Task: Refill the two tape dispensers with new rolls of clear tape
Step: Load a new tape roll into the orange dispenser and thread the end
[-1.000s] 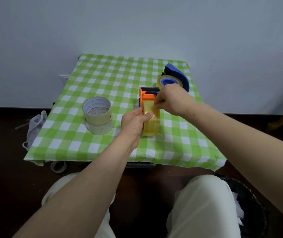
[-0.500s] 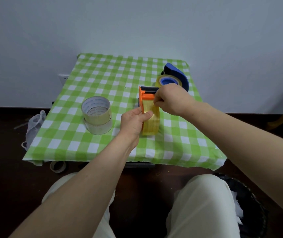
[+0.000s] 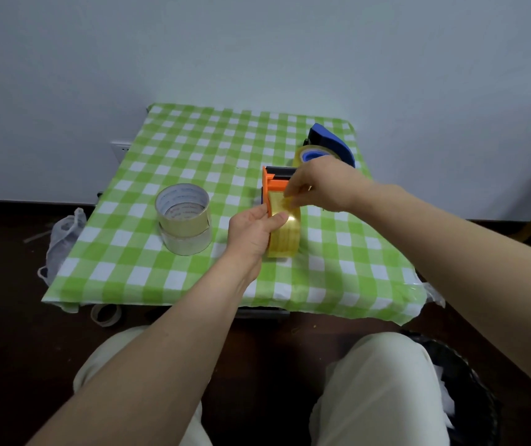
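At the table's (image 3: 193, 149) middle, the left hand (image 3: 251, 231) grips the roll (image 3: 285, 236) in the orange dispenser (image 3: 272, 186) while the right hand (image 3: 322, 185) pinches its free end (image 3: 279, 203), which may stick to itself if tension slackens.

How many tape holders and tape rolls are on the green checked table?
Tape dispensers: 2, orange dispenser and blue dispenser.
Tape rolls: 4, upper stacked roll, lower stacked roll, orange dispenser's roll, blue dispenser's roll.
Total: 6.

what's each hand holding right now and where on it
Left hand grips the tape roll on the orange dispenser, thumb across its outer face. Right hand pinches the loose tape end near the roll's top.
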Demonstrator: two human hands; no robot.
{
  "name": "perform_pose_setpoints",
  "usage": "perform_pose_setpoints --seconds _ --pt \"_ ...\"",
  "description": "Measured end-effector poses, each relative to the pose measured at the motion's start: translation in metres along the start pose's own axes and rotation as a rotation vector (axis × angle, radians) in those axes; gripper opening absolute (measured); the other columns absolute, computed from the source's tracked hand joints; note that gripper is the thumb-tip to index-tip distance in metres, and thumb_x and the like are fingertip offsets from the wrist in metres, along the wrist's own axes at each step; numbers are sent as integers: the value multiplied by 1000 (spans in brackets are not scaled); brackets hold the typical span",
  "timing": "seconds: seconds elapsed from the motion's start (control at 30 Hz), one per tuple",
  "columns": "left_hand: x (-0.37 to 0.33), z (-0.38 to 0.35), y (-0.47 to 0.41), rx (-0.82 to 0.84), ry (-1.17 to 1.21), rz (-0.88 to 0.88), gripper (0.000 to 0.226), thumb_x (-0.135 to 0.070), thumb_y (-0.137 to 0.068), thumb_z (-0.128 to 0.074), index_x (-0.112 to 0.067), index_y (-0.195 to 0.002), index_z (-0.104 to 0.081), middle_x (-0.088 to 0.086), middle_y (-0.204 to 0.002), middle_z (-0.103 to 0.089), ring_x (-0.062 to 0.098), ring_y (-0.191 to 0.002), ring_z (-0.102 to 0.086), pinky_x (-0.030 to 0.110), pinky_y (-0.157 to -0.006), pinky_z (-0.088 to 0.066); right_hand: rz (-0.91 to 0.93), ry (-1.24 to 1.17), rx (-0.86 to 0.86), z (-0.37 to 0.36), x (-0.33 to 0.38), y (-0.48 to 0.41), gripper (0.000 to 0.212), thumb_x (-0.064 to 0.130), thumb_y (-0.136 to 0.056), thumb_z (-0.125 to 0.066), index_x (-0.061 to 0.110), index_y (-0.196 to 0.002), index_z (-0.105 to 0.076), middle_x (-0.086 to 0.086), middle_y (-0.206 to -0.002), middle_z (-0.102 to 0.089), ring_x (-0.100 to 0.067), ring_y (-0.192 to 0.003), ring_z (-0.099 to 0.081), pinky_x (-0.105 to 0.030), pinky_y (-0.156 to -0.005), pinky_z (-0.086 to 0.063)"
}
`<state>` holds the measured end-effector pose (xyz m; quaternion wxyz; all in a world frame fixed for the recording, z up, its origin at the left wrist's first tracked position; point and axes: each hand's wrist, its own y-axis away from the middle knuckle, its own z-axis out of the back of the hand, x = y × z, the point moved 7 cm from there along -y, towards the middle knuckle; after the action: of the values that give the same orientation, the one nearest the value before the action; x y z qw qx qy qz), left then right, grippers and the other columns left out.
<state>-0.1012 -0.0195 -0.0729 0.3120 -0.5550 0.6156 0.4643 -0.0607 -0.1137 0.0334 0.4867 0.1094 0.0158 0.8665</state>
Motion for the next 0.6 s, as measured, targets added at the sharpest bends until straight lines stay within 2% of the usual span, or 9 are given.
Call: perform_pose_setpoints --seconds 0.07,0.13,0.23,0.33,0.47,0.6 --pt "-1 0 2 0 -1 1 22 2 -81 -66 -11 -99 -71 11 -108 -72 27 -108 -65 47 -100 -48 24 93 -11 0 3 -2 23 26 -89 -62 17 -109 -69 0 -111 -67 -19 -99 -61 -37 -84 -52" --pt "-2 -1 2 0 -8 0 22 2 -81 -65 -11 -99 -71 11 -107 -72 27 -105 -66 47 -99 -48 60 205 -24 0 8 -2 18 22 -92 -56 16 -102 -69 -1 -108 -66 -21 -93 -61 -38 -75 -52" --pt "-4 -2 4 3 -13 1 21 2 -82 -65 -12 -97 -71 9 -103 -73 25 -100 -68 46 -97 -50 120 381 -38 -1 17 -1 22 15 -94 -44 12 -99 -65 -3 -109 -60 -22 -83 -55 -33 -57 -38" --pt "-6 -3 3 15 -26 7 20 -1 -82 -66 -14 -96 -72 7 -102 -74 24 -101 -68 46 -97 -51 157 471 -39 -5 20 -2 21 12 -96 -41 7 -103 -60 -5 -112 -55 -22 -75 -49 -28 -48 -30" --pt "-7 -2 5 15 -36 4 20 -1 -82 -66 -12 -98 -72 9 -104 -73 25 -102 -68 46 -96 -51 172 485 0 -7 23 0 21 13 -93 -45 4 -109 -55 -8 -109 -52 -22 -75 -46 -33 -58 -38" --pt "-5 -2 3 1 -44 9 25 -1 -81 -67 -8 -105 -71 11 -108 -72 26 -105 -67 46 -98 -50 139 381 10 -9 21 -1 20 15 -90 -52 3 -105 -56 -10 -107 -52 -27 -88 -53 -35 -63 -41"
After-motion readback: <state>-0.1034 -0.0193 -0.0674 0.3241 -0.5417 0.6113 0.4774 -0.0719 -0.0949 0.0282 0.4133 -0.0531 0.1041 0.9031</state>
